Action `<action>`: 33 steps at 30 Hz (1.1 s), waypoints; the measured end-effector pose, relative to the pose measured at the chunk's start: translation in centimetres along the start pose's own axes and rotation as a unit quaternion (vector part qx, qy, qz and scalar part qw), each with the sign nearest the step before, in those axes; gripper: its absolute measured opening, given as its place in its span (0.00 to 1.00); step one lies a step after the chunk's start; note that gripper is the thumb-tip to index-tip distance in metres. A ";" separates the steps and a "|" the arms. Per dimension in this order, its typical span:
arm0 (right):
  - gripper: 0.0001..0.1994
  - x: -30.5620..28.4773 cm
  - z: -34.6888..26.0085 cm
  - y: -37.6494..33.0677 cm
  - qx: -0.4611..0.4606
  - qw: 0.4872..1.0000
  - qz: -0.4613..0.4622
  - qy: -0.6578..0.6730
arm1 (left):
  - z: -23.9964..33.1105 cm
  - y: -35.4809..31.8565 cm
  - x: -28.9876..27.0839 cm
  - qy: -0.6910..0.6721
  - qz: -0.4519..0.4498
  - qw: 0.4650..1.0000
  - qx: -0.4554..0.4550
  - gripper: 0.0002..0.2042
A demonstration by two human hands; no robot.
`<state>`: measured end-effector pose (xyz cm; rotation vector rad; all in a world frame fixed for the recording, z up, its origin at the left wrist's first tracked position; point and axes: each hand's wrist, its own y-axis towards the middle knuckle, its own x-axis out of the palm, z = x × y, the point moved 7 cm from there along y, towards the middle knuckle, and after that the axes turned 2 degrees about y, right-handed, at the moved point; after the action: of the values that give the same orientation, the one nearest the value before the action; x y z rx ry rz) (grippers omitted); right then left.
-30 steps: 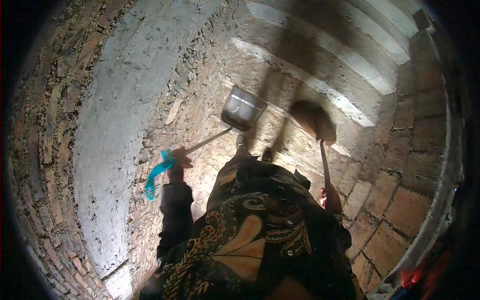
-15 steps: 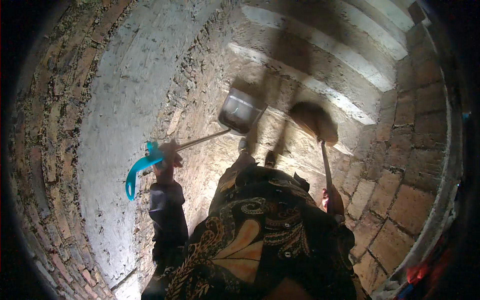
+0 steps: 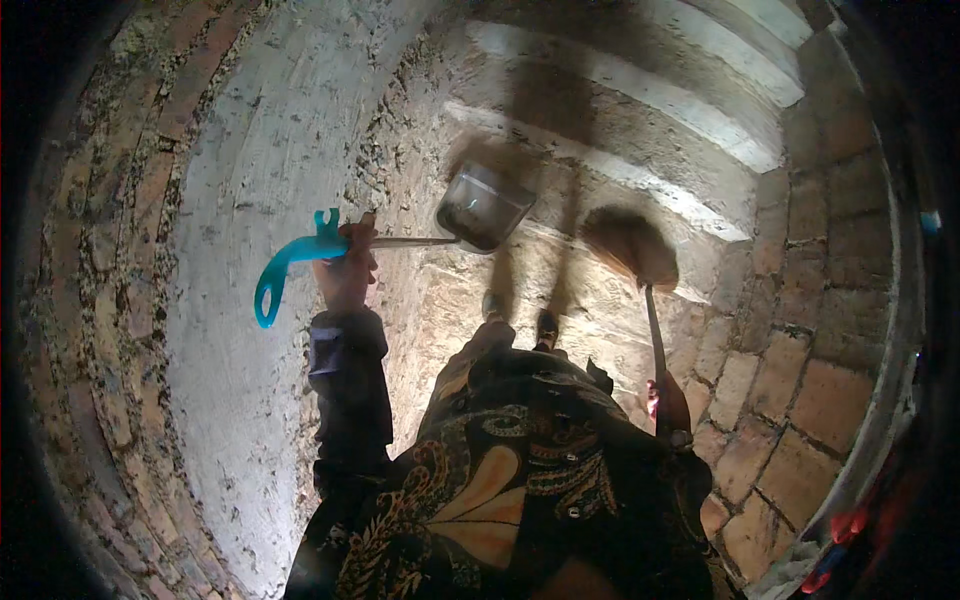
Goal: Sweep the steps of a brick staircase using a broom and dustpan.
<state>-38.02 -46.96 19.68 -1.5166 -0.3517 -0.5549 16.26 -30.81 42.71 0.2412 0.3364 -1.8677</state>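
My left hand [image 3: 348, 268] is closed round the upper shaft of a long-handled dustpan [image 3: 485, 206], just below its curved turquoise grip. The pan is dark and scoop-shaped, with some debris that I cannot make out inside it. It hangs out ahead of my feet, in front of the lowest step. On the other side, my right hand [image 3: 672, 405] grips the handle of a broom [image 3: 632, 245], partly lost in shadow. The broom's brown bristle head points away from me, near the right end of the bottom step.
Pale concrete steps [image 3: 640, 170] climb away ahead, crossed by my shadow. A rough grey plastered wall [image 3: 240, 300] stands at the left, with bare brick beyond it. Another brick wall [image 3: 790, 390] closes the right side. My shoes [image 3: 546, 325] are on the lit floor. Something red [image 3: 848, 522] shows at lower right.
My left hand has risen, moving slightly forward and to the right, and the dustpan has tilted so its shaft lies more level. The broom has hardly moved.
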 end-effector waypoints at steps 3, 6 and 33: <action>0.20 0.1 0.7 1.0 -0.018 1.000 0.010 -0.009 | 0.5 2.1 1.1 0.008 -0.002 1.000 0.008 0.12; 0.20 0.5 1.1 1.8 -0.095 0.994 0.046 -0.037 | 0.6 4.0 1.6 0.013 -0.008 1.000 0.001 0.13; 0.09 9.0 -0.4 0.6 -0.338 0.824 0.209 -0.403 | 3.6 13.9 7.8 0.189 -0.029 0.978 0.087 0.17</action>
<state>-30.27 -48.48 24.02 -2.4136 -0.4676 0.4122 27.04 -43.07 41.99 0.7181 0.4427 -1.9056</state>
